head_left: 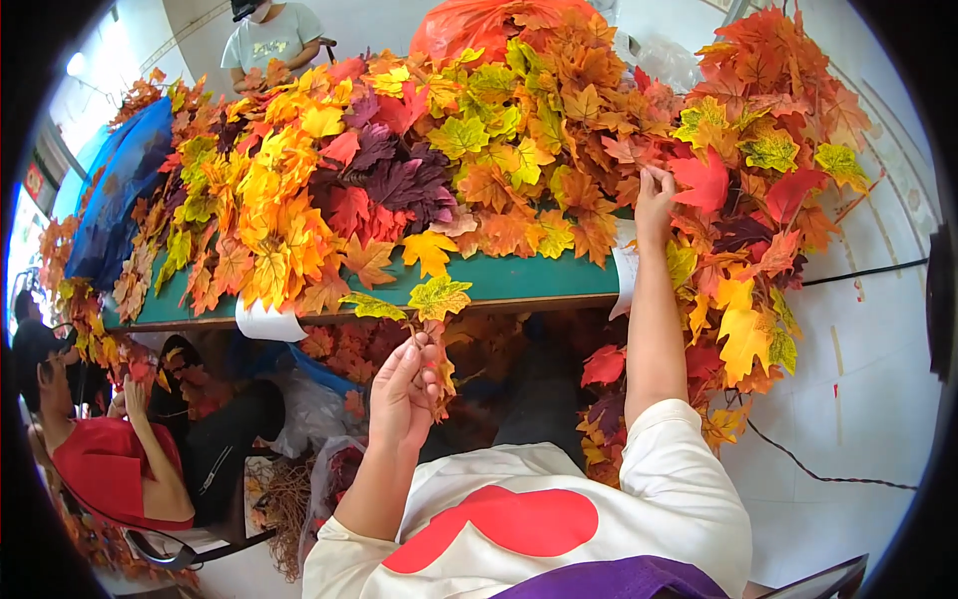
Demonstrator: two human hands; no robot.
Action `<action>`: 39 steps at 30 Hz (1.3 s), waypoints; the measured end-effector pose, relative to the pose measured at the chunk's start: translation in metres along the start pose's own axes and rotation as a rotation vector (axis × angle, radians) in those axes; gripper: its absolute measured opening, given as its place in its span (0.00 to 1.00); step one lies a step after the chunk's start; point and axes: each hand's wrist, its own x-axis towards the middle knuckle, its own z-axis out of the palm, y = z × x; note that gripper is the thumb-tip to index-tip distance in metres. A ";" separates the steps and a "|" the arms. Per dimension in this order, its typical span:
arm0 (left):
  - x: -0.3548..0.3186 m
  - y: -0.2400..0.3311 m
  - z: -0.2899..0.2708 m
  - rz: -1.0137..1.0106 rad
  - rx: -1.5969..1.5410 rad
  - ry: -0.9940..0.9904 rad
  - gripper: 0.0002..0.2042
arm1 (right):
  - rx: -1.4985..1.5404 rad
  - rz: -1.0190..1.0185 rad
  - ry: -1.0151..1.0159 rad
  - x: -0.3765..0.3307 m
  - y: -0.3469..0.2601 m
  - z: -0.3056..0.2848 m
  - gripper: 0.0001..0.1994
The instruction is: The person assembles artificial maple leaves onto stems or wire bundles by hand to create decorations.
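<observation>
Green table (519,280) heaped with fake maple leaves (399,170); left hand (404,389) pinches a leaf sprig (434,299), right hand (654,205) closing on a red leaf (702,183) — gathering step, next likely a clean pull free.

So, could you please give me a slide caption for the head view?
Left hand holds a leaf sprig while right hand reaches into the heap of artificial autumn leaves on a green table.

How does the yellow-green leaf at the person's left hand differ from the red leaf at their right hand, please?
The yellow-green artificial maple leaf is mottled and sits on a stem pinched by the left hand in front of the green table edge. The red artificial maple leaf is plain-coloured, lying in the heap, touched by the raised right hand. Both are lobed.
</observation>
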 end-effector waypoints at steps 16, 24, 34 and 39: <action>0.000 -0.008 -0.008 0.025 -0.066 -0.083 0.11 | 0.523 -0.380 -1.045 -0.188 -0.184 -0.017 0.06; -0.002 -0.016 -0.017 0.041 -0.066 -0.091 0.11 | 0.469 0.013 -1.068 -0.208 -0.203 -0.030 0.10; -0.002 -0.018 -0.014 0.072 -0.027 -0.114 0.11 | 0.432 -0.164 -0.957 -0.210 -0.193 -0.030 0.11; -0.003 -0.019 -0.013 0.111 0.031 -0.118 0.11 | 0.420 -0.198 -0.956 -0.209 -0.194 -0.031 0.11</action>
